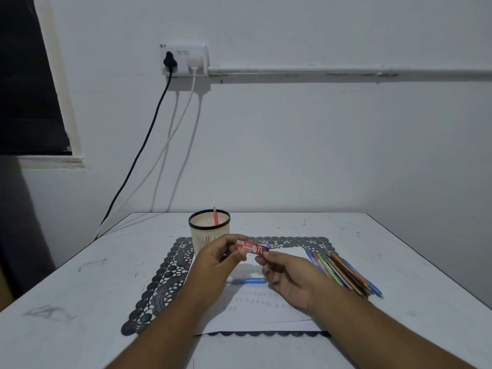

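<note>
Head view, looking forward and down across a pale desk (80,288) set against a white wall.

Held in the air above the middle of the desk: a small red box (252,247), long and flat, lying roughly level, with white lettering on its face and a blue bit showing at its right end. Pinched at the left end by the left hand (217,263), thumb below and fingertips curled over the top edge. Pinched at the right end by the right hand (288,279), thumb and forefinger closed on it, remaining fingers curled loosely underneath.

Directly beneath the hands, a sheet of paper (266,318) with faint rows of marks, lying on a black lace mat (159,283). On the paper, just below the right hand, a blue pen (246,281), lying crosswise, clear of the box above it.

At the paper's right edge, a bundle of coloured pens (343,272), laid side by side and touching one another. Behind the left hand, at the mat's far left corner, a beige slotted holder (209,231) with a black rim, upright, one red pen (215,217) standing inside.

High on the wall, a wall socket (183,59), with a black cable (138,155) and a white cable (192,89) hanging down towards the left side of the desk.
</note>
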`<state>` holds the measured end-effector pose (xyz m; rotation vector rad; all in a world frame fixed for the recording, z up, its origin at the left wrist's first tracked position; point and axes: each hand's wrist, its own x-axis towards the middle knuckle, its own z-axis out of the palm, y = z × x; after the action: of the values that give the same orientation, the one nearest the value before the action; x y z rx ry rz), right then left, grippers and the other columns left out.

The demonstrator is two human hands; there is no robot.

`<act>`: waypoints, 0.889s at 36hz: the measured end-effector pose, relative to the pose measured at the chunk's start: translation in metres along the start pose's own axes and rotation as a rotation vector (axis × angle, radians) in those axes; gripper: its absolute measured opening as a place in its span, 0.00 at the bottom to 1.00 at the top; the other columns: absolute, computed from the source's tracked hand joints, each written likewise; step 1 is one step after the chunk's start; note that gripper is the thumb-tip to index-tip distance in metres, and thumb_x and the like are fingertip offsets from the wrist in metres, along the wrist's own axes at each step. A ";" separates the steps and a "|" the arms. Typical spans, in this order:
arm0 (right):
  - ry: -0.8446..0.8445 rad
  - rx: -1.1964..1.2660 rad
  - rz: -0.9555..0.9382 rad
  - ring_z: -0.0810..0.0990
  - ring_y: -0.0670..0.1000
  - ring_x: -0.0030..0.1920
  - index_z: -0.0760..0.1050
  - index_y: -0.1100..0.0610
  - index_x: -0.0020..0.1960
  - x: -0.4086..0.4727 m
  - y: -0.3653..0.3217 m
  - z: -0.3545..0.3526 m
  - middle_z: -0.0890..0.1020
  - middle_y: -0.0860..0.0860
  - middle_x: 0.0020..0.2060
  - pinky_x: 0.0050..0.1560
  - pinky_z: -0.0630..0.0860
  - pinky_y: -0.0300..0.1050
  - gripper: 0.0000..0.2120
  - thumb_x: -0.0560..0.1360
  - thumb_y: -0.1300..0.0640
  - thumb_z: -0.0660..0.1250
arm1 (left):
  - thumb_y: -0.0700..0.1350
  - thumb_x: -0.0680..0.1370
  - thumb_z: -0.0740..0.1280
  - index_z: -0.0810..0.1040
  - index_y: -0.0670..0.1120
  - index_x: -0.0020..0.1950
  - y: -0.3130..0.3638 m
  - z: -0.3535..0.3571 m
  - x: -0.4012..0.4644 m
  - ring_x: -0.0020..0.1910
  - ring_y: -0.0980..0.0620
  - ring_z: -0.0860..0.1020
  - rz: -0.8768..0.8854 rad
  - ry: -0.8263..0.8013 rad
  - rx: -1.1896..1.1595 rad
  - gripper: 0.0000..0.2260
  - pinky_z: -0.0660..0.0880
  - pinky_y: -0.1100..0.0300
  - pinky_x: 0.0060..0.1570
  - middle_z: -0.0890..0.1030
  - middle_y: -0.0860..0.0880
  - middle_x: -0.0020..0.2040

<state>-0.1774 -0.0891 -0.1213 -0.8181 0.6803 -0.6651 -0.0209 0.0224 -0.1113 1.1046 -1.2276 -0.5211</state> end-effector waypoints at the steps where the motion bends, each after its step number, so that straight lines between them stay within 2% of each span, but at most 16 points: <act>1: -0.002 0.004 0.004 0.80 0.49 0.32 0.79 0.68 0.60 0.001 0.000 0.000 0.87 0.62 0.48 0.27 0.72 0.38 0.10 0.80 0.67 0.68 | 0.34 0.79 0.69 0.83 0.44 0.57 0.000 0.000 0.000 0.42 0.58 0.80 -0.004 0.005 -0.003 0.09 0.75 0.68 0.45 0.83 0.51 0.41; 10: -0.032 0.029 0.047 0.80 0.50 0.33 0.79 0.69 0.62 -0.001 -0.001 0.000 0.87 0.62 0.49 0.26 0.73 0.38 0.10 0.82 0.66 0.66 | 0.33 0.80 0.68 0.82 0.42 0.57 0.001 0.001 -0.001 0.39 0.62 0.79 0.023 0.006 -0.013 0.09 0.74 0.70 0.42 0.84 0.55 0.39; 13: -0.046 0.040 0.054 0.80 0.50 0.34 0.78 0.68 0.62 0.000 -0.002 0.000 0.87 0.62 0.50 0.26 0.73 0.38 0.11 0.82 0.67 0.65 | 0.35 0.79 0.68 0.83 0.44 0.57 0.003 0.003 -0.001 0.40 0.60 0.79 0.015 -0.002 -0.007 0.09 0.74 0.69 0.43 0.83 0.52 0.41; 15: -0.057 0.054 0.058 0.80 0.50 0.34 0.78 0.68 0.62 -0.001 -0.002 0.001 0.87 0.62 0.50 0.26 0.73 0.38 0.10 0.83 0.67 0.64 | 0.38 0.79 0.69 0.84 0.49 0.56 0.001 0.002 0.000 0.45 0.51 0.81 0.019 -0.003 0.024 0.09 0.78 0.61 0.47 0.84 0.42 0.46; 16: -0.061 0.059 0.060 0.80 0.50 0.34 0.78 0.68 0.62 -0.002 -0.002 0.001 0.87 0.63 0.50 0.26 0.73 0.38 0.10 0.83 0.67 0.63 | 0.40 0.79 0.70 0.84 0.52 0.56 0.000 0.001 0.000 0.48 0.45 0.82 0.026 -0.005 0.055 0.09 0.78 0.54 0.52 0.83 0.40 0.49; 17: -0.063 0.064 0.061 0.79 0.50 0.34 0.78 0.69 0.61 -0.002 -0.002 0.002 0.87 0.63 0.50 0.26 0.73 0.37 0.10 0.83 0.67 0.63 | 0.43 0.79 0.71 0.84 0.55 0.56 -0.002 0.000 0.000 0.51 0.42 0.81 0.035 -0.009 0.088 0.09 0.78 0.49 0.55 0.83 0.40 0.50; 19: -0.065 0.070 0.064 0.79 0.50 0.35 0.78 0.69 0.61 -0.003 -0.002 0.003 0.87 0.63 0.50 0.26 0.72 0.37 0.10 0.83 0.67 0.63 | 0.47 0.79 0.72 0.83 0.57 0.56 -0.004 -0.001 0.000 0.52 0.42 0.82 0.057 -0.003 0.137 0.07 0.78 0.45 0.57 0.84 0.44 0.50; 26: -0.085 0.078 0.083 0.79 0.50 0.36 0.78 0.70 0.61 -0.003 -0.001 0.004 0.86 0.64 0.51 0.27 0.73 0.37 0.11 0.83 0.67 0.63 | 0.45 0.78 0.70 0.82 0.54 0.55 0.000 0.001 -0.002 0.49 0.52 0.83 0.116 0.037 0.199 0.07 0.79 0.56 0.51 0.86 0.51 0.48; 32: -0.094 0.090 0.100 0.79 0.50 0.37 0.78 0.69 0.64 -0.005 -0.001 0.005 0.86 0.64 0.51 0.26 0.73 0.37 0.12 0.83 0.65 0.63 | 0.40 0.80 0.70 0.82 0.53 0.55 0.002 0.004 -0.002 0.47 0.52 0.83 0.165 0.062 0.273 0.09 0.78 0.63 0.47 0.85 0.53 0.47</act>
<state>-0.1770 -0.0839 -0.1164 -0.7231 0.5982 -0.5596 -0.0255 0.0236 -0.1103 1.2246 -1.3491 -0.1951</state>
